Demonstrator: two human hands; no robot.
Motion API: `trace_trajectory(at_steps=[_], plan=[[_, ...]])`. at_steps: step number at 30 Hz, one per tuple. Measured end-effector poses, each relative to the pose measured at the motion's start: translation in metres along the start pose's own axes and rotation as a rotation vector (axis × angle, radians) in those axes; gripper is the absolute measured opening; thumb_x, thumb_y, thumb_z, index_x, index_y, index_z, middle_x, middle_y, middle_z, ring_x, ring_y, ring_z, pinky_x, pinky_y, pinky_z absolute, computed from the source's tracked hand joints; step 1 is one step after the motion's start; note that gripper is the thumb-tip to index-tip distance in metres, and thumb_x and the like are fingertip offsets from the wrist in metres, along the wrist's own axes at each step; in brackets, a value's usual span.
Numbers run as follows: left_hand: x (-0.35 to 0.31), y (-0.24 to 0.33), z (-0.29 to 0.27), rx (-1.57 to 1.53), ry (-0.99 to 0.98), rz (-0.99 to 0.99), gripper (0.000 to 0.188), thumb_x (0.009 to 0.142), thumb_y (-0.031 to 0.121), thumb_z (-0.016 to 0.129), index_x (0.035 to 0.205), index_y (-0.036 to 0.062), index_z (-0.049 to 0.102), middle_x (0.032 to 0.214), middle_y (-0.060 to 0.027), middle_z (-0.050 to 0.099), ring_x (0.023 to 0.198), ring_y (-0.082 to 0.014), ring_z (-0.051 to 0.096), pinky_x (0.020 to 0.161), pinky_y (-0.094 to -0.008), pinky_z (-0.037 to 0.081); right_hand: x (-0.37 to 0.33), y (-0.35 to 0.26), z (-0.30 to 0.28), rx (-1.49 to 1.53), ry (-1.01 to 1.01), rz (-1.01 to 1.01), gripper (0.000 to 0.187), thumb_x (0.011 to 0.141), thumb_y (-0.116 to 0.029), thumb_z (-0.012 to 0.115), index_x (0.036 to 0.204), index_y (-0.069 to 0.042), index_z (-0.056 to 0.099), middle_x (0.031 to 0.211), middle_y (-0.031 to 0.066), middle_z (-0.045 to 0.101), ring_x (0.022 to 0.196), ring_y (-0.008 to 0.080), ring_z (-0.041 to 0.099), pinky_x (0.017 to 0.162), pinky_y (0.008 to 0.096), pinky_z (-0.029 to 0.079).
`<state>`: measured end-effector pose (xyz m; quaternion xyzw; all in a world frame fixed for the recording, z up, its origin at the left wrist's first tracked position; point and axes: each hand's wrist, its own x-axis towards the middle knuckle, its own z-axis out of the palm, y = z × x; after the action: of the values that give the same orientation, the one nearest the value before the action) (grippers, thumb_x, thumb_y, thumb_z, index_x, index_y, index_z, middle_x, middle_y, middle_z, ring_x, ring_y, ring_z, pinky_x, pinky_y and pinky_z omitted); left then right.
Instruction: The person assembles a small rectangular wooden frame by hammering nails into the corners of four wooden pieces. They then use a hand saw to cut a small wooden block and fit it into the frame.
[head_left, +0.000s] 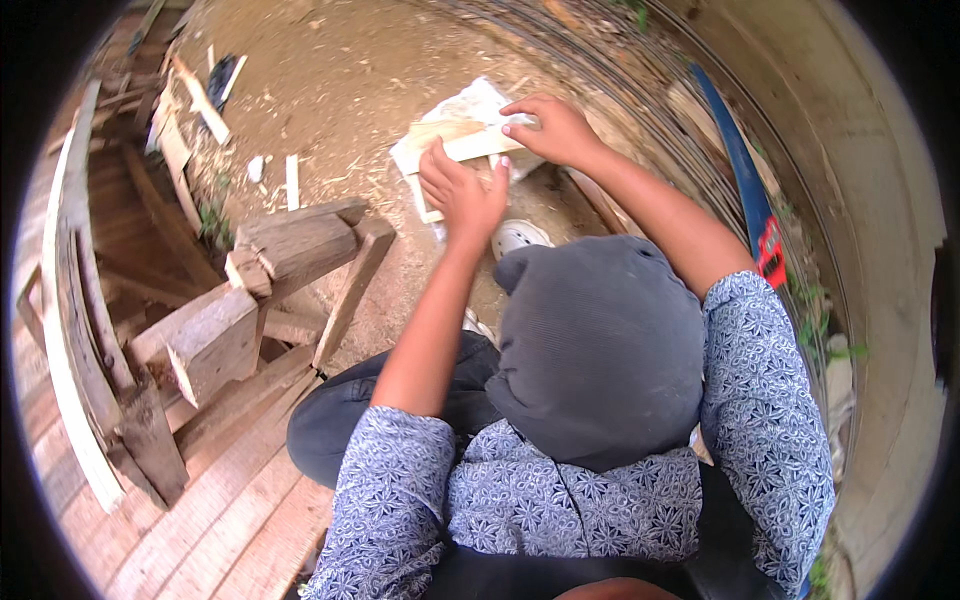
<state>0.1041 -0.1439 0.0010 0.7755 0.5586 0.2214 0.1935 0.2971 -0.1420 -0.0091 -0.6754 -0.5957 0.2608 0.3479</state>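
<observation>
Ahead of me several pale wooden strips lie on a crumpled white sheet [482, 96] on the dirt. One pale wooden strip [478, 146] slants across the sheet between my hands. My right hand [560, 132] has its thumb and fingers closed at the strip's right end. My left hand [462, 197] is open beside the strip's left part, thumb spread away from the fingers; whether its fingertips touch the wood is hard to tell. Another pale piece [440, 132] lies behind the strip, and below it the wood looks joined at a corner, partly hidden by my left hand.
At the left stands a rough wooden trestle [300, 245] beside a plank platform [215, 520]. A handsaw [735, 160] with a red handle leans along the right, near thin rods and a pale wall [880, 300]. Shavings and offcuts [205, 100] litter the dirt. A dark cloth bundle [605, 350] covers my lap.
</observation>
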Motion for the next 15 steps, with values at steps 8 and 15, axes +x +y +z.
trace_trajectory(at_steps=[8, 15], plan=[[0.031, -0.007, 0.007, -1.408, 0.026, -1.059, 0.064, 0.101, 0.027, 0.055, 0.149, -0.0006, 0.022, 0.149, -0.0216, 0.032, 0.134, -0.0368, 0.041, 0.114, -0.0491, 0.034, 0.058, -0.024, 0.045, -0.142, -0.572, 0.093, 0.039, 0.081, -0.038, 0.073, 0.114, -0.017, 0.074, 0.105, 0.0119, 0.074, 0.098, 0.0270, 0.070, 0.086, 0.0390, 0.054], [0.051, -0.030, 0.049, -1.011, 0.053, -1.021, 0.053, 0.102, 0.022, 0.054, 0.135, -0.0112, 0.030, 0.123, -0.0225, 0.055, 0.102, -0.0285, 0.066, 0.083, -0.0412, 0.059, 0.028, -0.021, 0.049, -0.048, -0.470, 0.161, 0.032, 0.078, -0.036, 0.073, 0.096, -0.010, 0.074, 0.091, 0.0116, 0.074, 0.083, 0.0282, 0.070, 0.075, 0.0384, 0.054]])
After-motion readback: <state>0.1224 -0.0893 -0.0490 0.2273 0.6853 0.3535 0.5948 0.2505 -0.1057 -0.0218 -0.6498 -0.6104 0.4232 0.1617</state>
